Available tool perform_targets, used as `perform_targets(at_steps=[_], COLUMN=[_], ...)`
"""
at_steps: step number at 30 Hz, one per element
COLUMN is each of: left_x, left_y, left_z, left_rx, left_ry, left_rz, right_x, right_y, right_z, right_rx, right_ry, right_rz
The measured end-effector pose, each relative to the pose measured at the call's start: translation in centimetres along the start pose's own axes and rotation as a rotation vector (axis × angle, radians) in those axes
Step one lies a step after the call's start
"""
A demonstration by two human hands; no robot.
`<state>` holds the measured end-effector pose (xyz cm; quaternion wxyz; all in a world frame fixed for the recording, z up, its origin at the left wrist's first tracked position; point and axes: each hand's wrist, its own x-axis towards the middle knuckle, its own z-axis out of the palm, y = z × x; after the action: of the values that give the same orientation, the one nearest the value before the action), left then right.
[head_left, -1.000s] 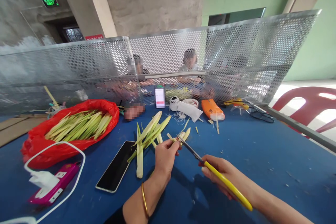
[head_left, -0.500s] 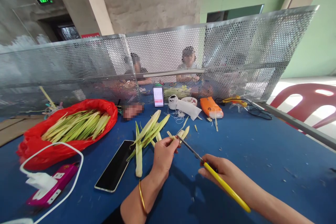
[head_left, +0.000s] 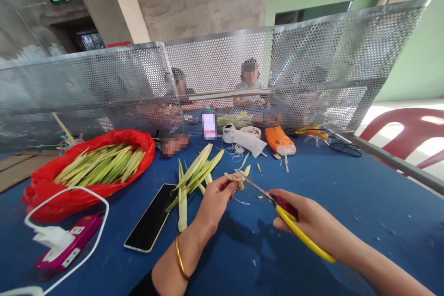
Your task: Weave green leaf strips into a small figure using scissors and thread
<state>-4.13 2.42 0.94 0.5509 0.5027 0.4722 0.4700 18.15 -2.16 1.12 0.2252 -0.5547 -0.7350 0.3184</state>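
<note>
Between the thumb and fingers of my left hand (head_left: pixel 215 201) is a small bundle of corn husk (head_left: pixel 240 180), pale and folded. My right hand (head_left: pixel 305 215) grips a pair of scissors (head_left: pixel 300 236) with yellow and red handles. Its blades point up and left, with the tips right by the husk bundle; whether they touch it I cannot tell. Left of my left hand, loose husk strips (head_left: pixel 196 171) lie across each other, partly over a black phone (head_left: pixel 151 219). A short piece of white string (head_left: pixel 242 201) lies just below the bundle.
A red plastic bag (head_left: pixel 45 189) full of husks stands at the left, near a purple power strip (head_left: pixel 74 243) with a white cable. White string (head_left: pixel 229 134), tape (head_left: pixel 250 133) and an orange packet (head_left: pixel 279 140) lie at the back before a perforated metal screen (head_left: pixel 222 64). People sit behind it.
My right hand has shifted slightly up and right, and the scissor handles have spread, showing the red inner part. A bit of string and a small scrap now show below the husk bundle.
</note>
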Motion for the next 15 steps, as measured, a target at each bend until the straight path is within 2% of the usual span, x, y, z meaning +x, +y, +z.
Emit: perform_targets(at_steps=[3, 9, 15], left_x=[0.1, 0.2, 0.0], left_y=[0.0, 0.4, 1.1], left_z=[-0.1, -0.5, -0.8], left_rx=[-0.04, 0.027, 0.129], left_ry=[0.002, 0.014, -0.068], left_rz=[-0.032, -0.036, -0.015], right_x=[0.1, 0.0, -0.1], right_y=[0.0, -0.1, -0.2], right_z=[-0.6, -1.6, -1.8], right_rx=[-0.122, -0.161, -0.189], right_ry=[0.042, 0.0, 0.01], right_rz=[0.009, -0.013, -0.046])
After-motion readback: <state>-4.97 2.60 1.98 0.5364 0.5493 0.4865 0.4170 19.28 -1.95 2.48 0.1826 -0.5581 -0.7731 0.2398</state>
